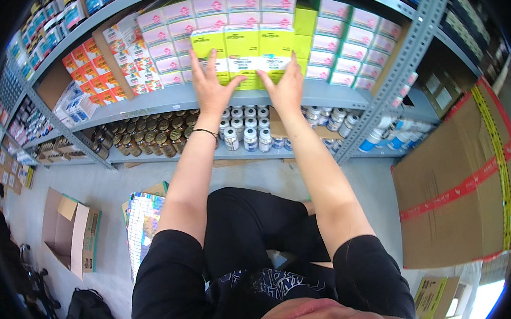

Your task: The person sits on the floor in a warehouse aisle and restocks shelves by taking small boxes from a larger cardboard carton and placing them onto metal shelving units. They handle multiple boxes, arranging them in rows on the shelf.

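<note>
Three lime-green and white boxes (242,42) stand upright side by side at the front of the shelf (216,98). My left hand (209,92) lies against the left box, fingers spread over its front and left edge. On the right box rests my right hand (286,87), its fingers stretched up along the right edge. Both thumbs point inward across the lower fronts. Behind and above the lime boxes rise stacked pink and white boxes (210,5). A plain lime box (304,21) stands to their right.
Orange boxes (91,67) and more pink and white boxes (341,31) share the shelf. Below stand brown jars (149,139) and white bottles (250,137). A large taped carton (444,189) is at right; an open carton (67,235) and a black backpack (92,313) lie left.
</note>
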### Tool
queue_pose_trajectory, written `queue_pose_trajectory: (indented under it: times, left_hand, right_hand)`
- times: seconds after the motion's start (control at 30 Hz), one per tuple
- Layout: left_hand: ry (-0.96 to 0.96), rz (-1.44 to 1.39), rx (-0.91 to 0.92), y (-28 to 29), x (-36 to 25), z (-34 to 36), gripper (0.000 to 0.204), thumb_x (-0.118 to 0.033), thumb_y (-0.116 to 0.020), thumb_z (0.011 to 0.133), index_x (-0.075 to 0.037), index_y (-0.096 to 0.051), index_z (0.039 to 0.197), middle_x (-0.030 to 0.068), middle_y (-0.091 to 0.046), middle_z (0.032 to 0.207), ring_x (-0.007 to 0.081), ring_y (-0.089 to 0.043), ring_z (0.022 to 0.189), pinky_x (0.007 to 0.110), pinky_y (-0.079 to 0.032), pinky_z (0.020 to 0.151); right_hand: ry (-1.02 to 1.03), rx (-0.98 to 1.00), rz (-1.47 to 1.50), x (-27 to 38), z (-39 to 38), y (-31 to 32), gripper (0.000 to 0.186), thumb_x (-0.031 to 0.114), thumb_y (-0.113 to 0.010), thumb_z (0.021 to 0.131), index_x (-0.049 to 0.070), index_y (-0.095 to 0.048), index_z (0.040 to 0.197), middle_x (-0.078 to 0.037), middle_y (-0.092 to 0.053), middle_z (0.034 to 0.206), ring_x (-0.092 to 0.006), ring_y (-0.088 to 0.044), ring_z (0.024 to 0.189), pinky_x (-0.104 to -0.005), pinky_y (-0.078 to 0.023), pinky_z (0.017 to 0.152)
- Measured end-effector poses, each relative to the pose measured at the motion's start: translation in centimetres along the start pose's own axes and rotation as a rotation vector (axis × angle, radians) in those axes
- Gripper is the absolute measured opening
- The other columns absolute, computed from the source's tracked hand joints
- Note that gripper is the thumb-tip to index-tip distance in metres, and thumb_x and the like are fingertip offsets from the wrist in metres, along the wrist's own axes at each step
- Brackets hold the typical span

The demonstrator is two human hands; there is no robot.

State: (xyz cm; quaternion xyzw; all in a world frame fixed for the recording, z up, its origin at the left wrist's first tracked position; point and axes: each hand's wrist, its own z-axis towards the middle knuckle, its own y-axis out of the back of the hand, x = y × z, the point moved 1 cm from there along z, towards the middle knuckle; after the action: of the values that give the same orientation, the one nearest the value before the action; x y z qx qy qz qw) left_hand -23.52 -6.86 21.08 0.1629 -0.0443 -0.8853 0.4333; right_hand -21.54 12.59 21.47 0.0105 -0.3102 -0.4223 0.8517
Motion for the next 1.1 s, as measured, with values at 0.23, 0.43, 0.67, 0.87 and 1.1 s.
queue_pose_trajectory:
  times: [0.23,0.43,0.67,0.87,1.1]
  left_hand:
    - [0.086,-0.050,0.039,4.3,-2.6,-4.8,0.106,-0.041,-0.090,0.074,-0.005,-0.032,0.155,0.0357,-0.006,0.162,0.0508,-0.011,0.152,0.057,-0.022,0.120]
    - [0.208,0.008,0.062,6.7,-3.3,-10.3,0.109,-0.045,-0.088,0.076,-0.003,-0.027,0.156,0.0395,-0.012,0.159,0.0529,-0.017,0.149,0.059,-0.023,0.117]
    - [0.291,0.223,0.032,1.3,-5.4,-1.1,0.138,-0.070,-0.083,0.064,-0.004,-0.013,0.162,0.0425,-0.004,0.159,0.0568,-0.004,0.150,0.069,-0.014,0.116]
    - [0.493,0.299,0.187,-2.8,-9.3,-0.9,0.147,-0.079,-0.080,0.056,-0.015,-0.004,0.165,0.0378,0.012,0.162,0.0658,0.007,0.145,0.078,-0.008,0.112]
    - [0.417,0.273,0.111,-3.8,-9.5,-2.8,0.137,-0.078,-0.078,0.061,-0.015,-0.013,0.164,0.0388,0.011,0.162,0.0656,0.011,0.145,0.079,-0.009,0.110]
  right_hand:
    - [0.126,0.187,-0.045,-0.3,-6.4,9.6,0.085,0.028,-0.081,0.082,0.004,-0.039,0.151,-0.028,-0.050,0.137,-0.0465,-0.048,0.124,-0.0514,-0.040,0.106]
    - [-0.272,0.529,-0.180,-10.0,-24.7,27.6,0.046,0.026,-0.077,0.086,0.009,-0.066,0.127,-0.023,-0.062,0.127,-0.0392,-0.058,0.117,-0.0483,-0.045,0.104]
    - [-0.223,0.477,-0.517,-6.3,-28.9,29.6,0.037,0.038,-0.076,0.086,0.007,-0.075,0.107,-0.012,-0.072,0.106,-0.0332,-0.064,0.107,-0.0476,-0.046,0.099]
    - [-0.168,0.472,-0.504,-7.6,-29.6,30.4,0.037,0.035,-0.077,0.087,0.003,-0.075,0.105,-0.017,-0.073,0.101,-0.0350,-0.067,0.099,-0.0453,-0.051,0.090]
    - [-0.204,0.557,-0.457,-9.1,-30.3,30.0,0.034,0.034,-0.072,0.092,0.001,-0.076,0.100,-0.017,-0.074,0.102,-0.0361,-0.068,0.096,-0.0457,-0.052,0.088]
